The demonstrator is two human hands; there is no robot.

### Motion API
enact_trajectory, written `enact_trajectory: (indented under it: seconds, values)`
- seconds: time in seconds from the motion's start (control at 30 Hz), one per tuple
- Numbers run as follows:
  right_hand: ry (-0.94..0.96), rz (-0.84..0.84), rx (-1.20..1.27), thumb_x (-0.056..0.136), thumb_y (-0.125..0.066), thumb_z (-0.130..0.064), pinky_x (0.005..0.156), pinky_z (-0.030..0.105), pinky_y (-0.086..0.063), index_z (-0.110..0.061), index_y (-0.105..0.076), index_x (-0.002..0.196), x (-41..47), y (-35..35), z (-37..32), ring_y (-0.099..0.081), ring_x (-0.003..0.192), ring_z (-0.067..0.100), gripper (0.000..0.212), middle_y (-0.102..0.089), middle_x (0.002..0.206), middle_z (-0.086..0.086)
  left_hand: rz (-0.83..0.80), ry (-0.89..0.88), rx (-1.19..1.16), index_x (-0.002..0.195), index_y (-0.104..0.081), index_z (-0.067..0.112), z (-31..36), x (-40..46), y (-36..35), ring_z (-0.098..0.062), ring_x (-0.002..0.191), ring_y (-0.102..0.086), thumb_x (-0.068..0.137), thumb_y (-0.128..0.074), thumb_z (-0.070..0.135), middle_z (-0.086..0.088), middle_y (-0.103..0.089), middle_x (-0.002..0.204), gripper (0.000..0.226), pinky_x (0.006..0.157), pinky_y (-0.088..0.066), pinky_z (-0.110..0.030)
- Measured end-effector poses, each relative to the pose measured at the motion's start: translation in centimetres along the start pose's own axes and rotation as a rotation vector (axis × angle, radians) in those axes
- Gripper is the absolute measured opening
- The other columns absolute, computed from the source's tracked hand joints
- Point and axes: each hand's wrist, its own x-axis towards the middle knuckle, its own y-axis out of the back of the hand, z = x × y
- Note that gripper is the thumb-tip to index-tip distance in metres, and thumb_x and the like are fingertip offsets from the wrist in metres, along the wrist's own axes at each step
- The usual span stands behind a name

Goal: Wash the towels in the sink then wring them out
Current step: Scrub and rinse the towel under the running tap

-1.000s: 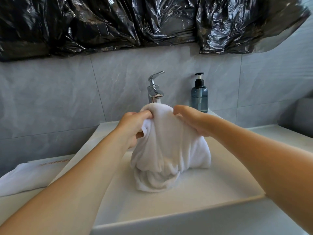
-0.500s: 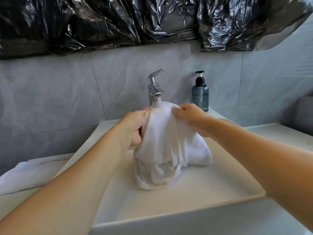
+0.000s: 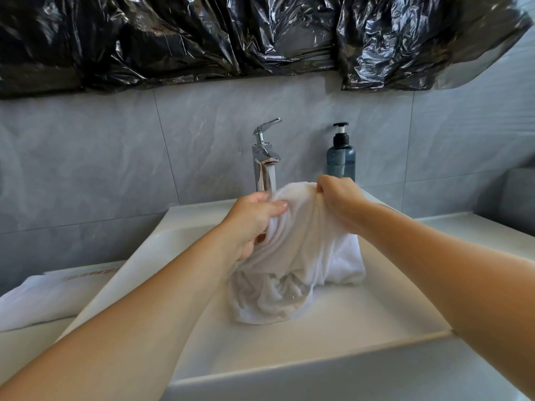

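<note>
A wet white towel hangs bunched over the white sink basin, its lower folds resting on the basin floor. My left hand grips the towel's upper left part, thumb on top. My right hand grips the upper right part, just under the chrome faucet. Water runs from the spout onto the towel's top between my hands. A second white towel lies folded on the counter left of the sink.
A blue pump soap bottle stands on the sink's back ledge, right of the faucet. Black plastic sheeting covers the wall above the grey tiles. A white counter extends to the right.
Both hands have lowered with the towel's top, so the faucet spout and running water now show. The left hand has shifted its grip lower on the cloth.
</note>
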Motion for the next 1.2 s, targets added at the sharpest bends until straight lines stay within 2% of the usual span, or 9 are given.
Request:
enact_trajectory:
  seconds: [0.13,0.27,0.4,0.6,0.7,0.8,1.03,1.13,1.2]
  values:
    - [0.024,0.003,-0.042,0.082,-0.050,-0.022,0.059,0.028,-0.029,-0.015,-0.049,0.075,0.0,-0.3,0.1,-0.040,0.065,0.022,0.010,-0.044,0.075,0.004,0.036,0.033,-0.050,0.134,-0.055,0.014,-0.9,0.6,-0.4,-0.026,0.107,-0.068,0.097,-0.060,0.013,-0.011,-0.070,0.118,0.037,0.102,-0.050,-0.042]
    - [0.024,-0.033,-0.084,0.082,-0.049,-0.023,0.059,0.028,-0.028,-0.015,-0.047,0.076,0.1,-0.2,0.3,-0.039,0.065,0.022,0.010,-0.042,0.074,0.004,0.071,0.037,-0.045,0.137,-0.052,0.018,-0.8,0.5,-0.7,-0.025,0.113,-0.064,0.093,-0.067,0.023,-0.009,-0.066,0.125,0.047,0.107,-0.046,-0.043]
    - [0.027,-0.096,-0.115,0.082,-0.050,-0.022,0.056,0.027,-0.026,-0.016,-0.047,0.078,-0.1,-0.2,0.3,-0.036,0.062,0.020,0.008,-0.039,0.071,0.003,0.067,0.071,0.026,0.108,-0.056,0.026,-0.2,0.1,0.0,-0.020,0.099,-0.067,0.083,-0.076,0.018,-0.006,-0.070,0.108,0.034,0.093,-0.050,-0.033]
    - [0.051,-0.194,-0.174,0.082,-0.049,-0.020,0.051,0.026,-0.022,-0.018,-0.039,0.067,-0.5,-0.4,0.5,-0.030,0.053,0.018,0.018,-0.033,0.061,0.000,0.050,0.071,0.234,0.113,-0.059,0.032,0.2,-0.7,0.9,-0.020,0.105,-0.065,0.056,-0.081,0.031,0.002,-0.070,0.113,0.062,0.091,-0.051,-0.035]
    - [0.078,-0.214,-0.173,0.083,-0.049,-0.018,0.050,0.026,-0.023,-0.018,-0.039,0.062,-0.6,-0.5,0.5,-0.030,0.053,0.018,0.023,-0.034,0.059,0.000,0.070,-0.020,0.299,0.097,-0.063,0.020,0.5,-0.6,1.0,-0.016,0.083,-0.060,0.060,-0.079,0.026,0.004,-0.066,0.095,0.040,0.063,-0.041,-0.027]
    - [0.117,-0.233,-0.167,0.084,-0.049,-0.017,0.051,0.027,-0.024,-0.019,-0.042,0.060,-0.7,-0.7,0.6,-0.033,0.054,0.017,0.025,-0.037,0.058,-0.001,0.070,-0.091,0.390,0.088,-0.055,0.016,0.5,-0.6,1.1,-0.015,0.071,-0.048,0.075,-0.073,0.017,0.004,-0.051,0.079,0.023,0.059,-0.036,-0.026]
    - [0.146,-0.313,-0.162,0.088,-0.053,-0.021,0.050,0.025,-0.033,-0.018,-0.056,0.069,-0.5,-1.1,0.8,-0.044,0.055,0.017,0.019,-0.049,0.064,0.002,-0.140,-0.008,0.635,0.139,-0.044,0.026,0.4,-0.9,1.8,-0.013,0.106,-0.062,0.063,-0.086,0.034,0.005,-0.059,0.125,0.088,0.084,-0.052,-0.027]
    - [0.127,-0.363,-0.129,0.086,-0.057,-0.024,0.052,0.027,-0.029,-0.020,-0.055,0.069,-0.3,-1.4,1.1,-0.042,0.057,0.018,0.018,-0.047,0.067,0.003,-0.051,-0.046,0.764,0.095,-0.066,0.017,0.9,-0.9,2.0,-0.016,0.070,-0.064,0.056,-0.077,0.038,0.002,-0.068,0.086,0.046,0.064,-0.052,-0.027]
    - [0.113,-0.407,-0.102,0.078,-0.060,-0.029,0.057,0.028,-0.031,-0.018,-0.059,0.083,-0.2,-1.5,1.1,-0.046,0.065,0.020,0.013,-0.052,0.078,0.006,0.085,-0.057,0.792,0.063,-0.054,0.016,1.5,-0.9,2.5,-0.021,0.052,-0.043,0.066,-0.070,0.035,0.003,-0.048,0.057,0.025,0.049,-0.032,-0.025]
